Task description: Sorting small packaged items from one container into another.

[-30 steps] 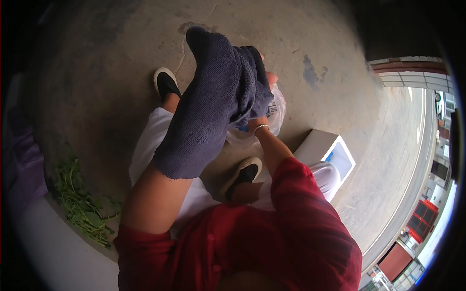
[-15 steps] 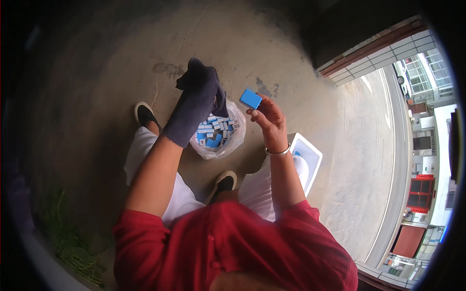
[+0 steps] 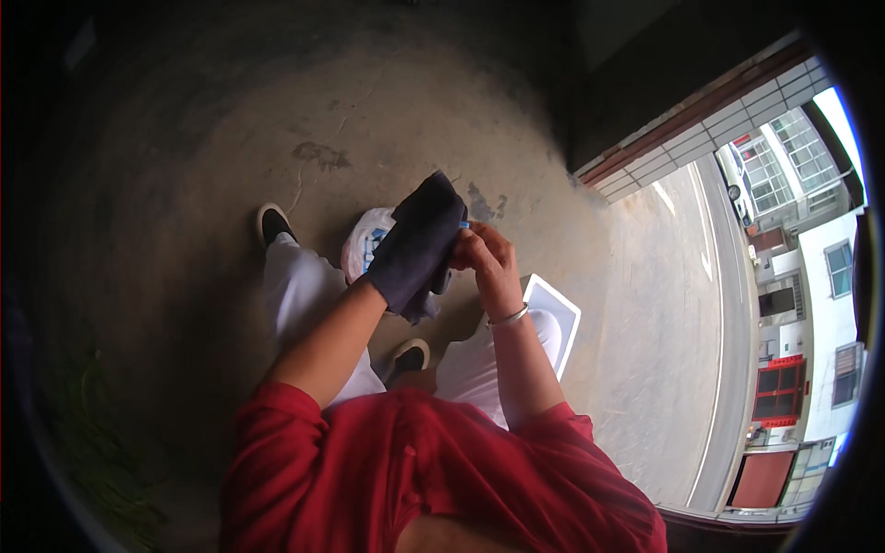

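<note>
My left hand point(image 3: 419, 244) is covered by a dark grey cloth point(image 3: 410, 253), which hides its fingers. The cloth's loose folds hang below the hand. My right hand point(image 3: 489, 258), with a silver bangle at the wrist, is closed in a pinch against the cloth's right side. Between its fingertips shows a sliver of a small blue box point(image 3: 464, 225); the rest is hidden behind the cloth. Beneath my left hand stands a clear plastic bag point(image 3: 355, 247), with several small blue-and-white boxes point(image 3: 371, 247) visible inside. My left hand and forearm block much of the bag.
A white open box point(image 3: 564, 318) stands beside my right leg. My shoes point(image 3: 275, 221) rest on the concrete floor point(image 3: 230, 157). Green plants point(image 3: 101, 442) lie at lower left. A tiled wall edge point(image 3: 691, 138) borders the road at right.
My right hand has brought the blue box left against the cloth. My left hand has moved right and nearer to me, meeting it and covering more of the bag.
</note>
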`<act>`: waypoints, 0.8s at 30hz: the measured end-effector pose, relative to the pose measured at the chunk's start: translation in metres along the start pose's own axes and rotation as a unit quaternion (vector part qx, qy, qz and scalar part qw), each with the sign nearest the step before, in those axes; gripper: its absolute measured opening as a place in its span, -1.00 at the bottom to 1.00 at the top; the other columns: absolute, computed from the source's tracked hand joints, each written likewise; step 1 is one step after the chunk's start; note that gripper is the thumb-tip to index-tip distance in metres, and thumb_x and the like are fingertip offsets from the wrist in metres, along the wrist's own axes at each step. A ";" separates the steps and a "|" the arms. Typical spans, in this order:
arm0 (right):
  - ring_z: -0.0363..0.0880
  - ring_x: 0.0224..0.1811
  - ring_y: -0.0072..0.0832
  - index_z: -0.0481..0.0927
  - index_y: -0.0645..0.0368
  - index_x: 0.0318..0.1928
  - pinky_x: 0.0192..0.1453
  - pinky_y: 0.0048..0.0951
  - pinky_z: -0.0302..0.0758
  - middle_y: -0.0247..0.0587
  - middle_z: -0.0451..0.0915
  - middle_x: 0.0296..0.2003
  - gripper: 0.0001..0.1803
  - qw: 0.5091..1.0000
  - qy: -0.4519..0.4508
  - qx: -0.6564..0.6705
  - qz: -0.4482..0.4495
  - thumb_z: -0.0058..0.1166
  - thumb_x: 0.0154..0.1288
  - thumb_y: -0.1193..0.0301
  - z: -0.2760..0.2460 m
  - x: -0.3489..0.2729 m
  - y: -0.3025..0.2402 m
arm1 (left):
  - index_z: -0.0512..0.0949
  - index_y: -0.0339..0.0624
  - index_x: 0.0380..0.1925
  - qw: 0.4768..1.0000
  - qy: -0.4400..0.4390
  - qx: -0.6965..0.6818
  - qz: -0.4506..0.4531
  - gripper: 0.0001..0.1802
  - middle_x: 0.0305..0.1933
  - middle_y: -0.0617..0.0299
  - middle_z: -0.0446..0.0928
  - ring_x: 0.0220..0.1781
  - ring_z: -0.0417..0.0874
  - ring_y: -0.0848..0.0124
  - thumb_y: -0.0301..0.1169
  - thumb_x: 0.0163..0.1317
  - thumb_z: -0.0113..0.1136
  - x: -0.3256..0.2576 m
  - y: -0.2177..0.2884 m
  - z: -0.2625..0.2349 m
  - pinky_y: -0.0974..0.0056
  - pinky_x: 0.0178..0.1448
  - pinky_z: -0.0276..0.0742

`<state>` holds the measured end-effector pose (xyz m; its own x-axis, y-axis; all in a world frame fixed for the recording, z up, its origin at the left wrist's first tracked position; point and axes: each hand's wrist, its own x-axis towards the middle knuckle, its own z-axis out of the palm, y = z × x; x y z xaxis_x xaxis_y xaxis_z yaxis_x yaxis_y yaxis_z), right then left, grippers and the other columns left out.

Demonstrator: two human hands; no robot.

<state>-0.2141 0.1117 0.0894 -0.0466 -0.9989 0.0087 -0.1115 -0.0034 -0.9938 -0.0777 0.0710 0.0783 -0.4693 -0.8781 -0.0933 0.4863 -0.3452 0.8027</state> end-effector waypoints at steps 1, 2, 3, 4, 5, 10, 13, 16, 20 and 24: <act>0.51 -0.45 -0.58 0.53 0.36 -0.11 -0.32 -0.57 0.46 -0.29 0.55 -0.42 -0.63 0.999 -0.008 0.027 0.030 0.06 0.31 0.25 -0.002 0.001 0.000 | 0.37 -0.15 -0.52 0.993 0.002 0.116 0.034 -0.86 -0.62 0.14 0.36 -0.57 0.44 0.31 -0.36 0.14 0.03 0.002 -0.002 -0.005 0.23 -0.40 0.38; 0.50 -0.49 -0.57 0.53 0.36 -0.15 -0.34 -0.57 0.45 -0.29 0.54 -0.47 -0.64 0.997 -0.015 0.055 0.061 0.02 0.33 0.24 -0.002 0.001 0.001 | 0.37 -0.17 -0.51 0.971 0.004 0.231 0.068 -0.87 -0.59 0.11 0.35 -0.52 0.47 0.26 -0.38 0.12 0.04 0.004 -0.005 -0.009 0.21 -0.36 0.40; 0.50 -0.49 -0.57 0.53 0.36 -0.15 -0.34 -0.57 0.45 -0.29 0.54 -0.47 -0.64 0.997 -0.016 0.053 0.061 0.02 0.33 0.24 -0.002 0.002 0.001 | 0.37 -0.17 -0.51 0.971 0.005 0.230 0.069 -0.87 -0.59 0.11 0.35 -0.52 0.47 0.26 -0.38 0.12 0.04 0.008 -0.011 -0.015 0.21 -0.36 0.40; 0.49 -0.51 -0.55 0.52 0.34 -0.22 -0.37 -0.56 0.43 -0.28 0.53 -0.51 -0.63 0.995 -0.014 0.074 0.071 -0.04 0.34 0.21 0.000 0.002 0.002 | 0.37 -0.18 -0.51 0.875 0.043 0.397 0.274 -0.86 -0.53 0.09 0.38 -0.43 0.48 0.21 -0.38 0.12 0.05 0.010 -0.015 -0.019 0.17 -0.30 0.40; 0.48 -0.54 -0.53 0.52 0.32 -0.28 -0.40 -0.55 0.42 -0.27 0.52 -0.54 -0.61 0.992 -0.013 0.096 0.082 -0.09 0.35 0.18 0.002 0.002 0.003 | 0.37 -0.19 -0.51 0.708 0.078 0.534 0.456 -0.86 -0.47 0.06 0.40 -0.34 0.49 0.15 -0.38 0.11 0.05 0.011 -0.018 -0.022 0.14 -0.23 0.40; 0.44 -0.58 -0.46 0.47 0.21 -0.36 -0.43 -0.48 0.39 -0.22 0.50 -0.56 -0.58 0.975 -0.017 0.191 0.116 -0.18 0.33 0.09 0.009 0.007 0.011 | 0.36 -0.25 -0.41 0.668 0.075 0.608 0.422 -0.89 -0.37 0.01 0.42 -0.23 0.50 0.12 -0.45 0.14 0.02 0.004 -0.007 -0.021 0.13 -0.15 0.43; 0.39 -0.61 -0.43 0.45 0.16 -0.35 -0.44 -0.44 0.35 -0.23 0.46 -0.58 -0.60 0.945 -0.036 0.283 0.160 -0.20 0.32 0.07 0.007 0.011 0.015 | 0.36 -0.25 -0.35 0.810 0.028 0.499 0.307 -0.93 -0.46 0.07 0.43 -0.42 0.57 0.27 -0.48 0.24 -0.05 0.006 -0.009 -0.022 0.25 -0.33 0.49; 0.35 -0.62 -0.45 0.46 0.15 -0.38 -0.43 -0.43 0.34 -0.26 0.43 -0.61 -0.59 0.894 -0.090 0.388 0.206 -0.23 0.32 0.06 0.008 0.008 0.016 | 0.37 -0.20 -0.44 0.900 -0.004 0.364 0.238 -0.85 -0.62 0.19 0.43 -0.66 0.53 0.43 -0.44 0.30 -0.14 0.012 -0.019 -0.029 0.36 -0.59 0.44; 0.35 -0.57 -0.48 0.49 0.15 -0.40 -0.39 -0.45 0.33 -0.28 0.44 -0.60 -0.56 0.873 -0.097 0.434 0.199 -0.26 0.31 0.05 0.015 0.006 0.015 | 0.35 -0.16 -0.51 0.885 0.044 0.395 0.244 -0.77 -0.66 0.25 0.40 -0.71 0.49 0.49 -0.39 0.33 -0.18 0.014 -0.019 -0.032 0.39 -0.58 0.44; 0.35 -0.54 -0.51 0.52 0.17 -0.33 -0.37 -0.53 0.30 -0.32 0.44 -0.57 -0.58 0.900 -0.093 0.397 0.154 -0.24 0.36 0.09 0.014 0.007 0.016 | 0.35 -0.16 -0.49 0.784 0.134 0.458 0.397 -0.77 -0.57 0.24 0.43 -0.57 0.50 0.49 -0.34 0.34 -0.18 0.015 -0.010 -0.030 0.34 -0.46 0.45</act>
<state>-0.2019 0.1037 0.0722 0.2214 -0.9484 -0.2269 0.6269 0.3166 -0.7118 -0.0671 0.0516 0.0508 -0.0558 -0.7764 0.6277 -0.2441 0.6202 0.7455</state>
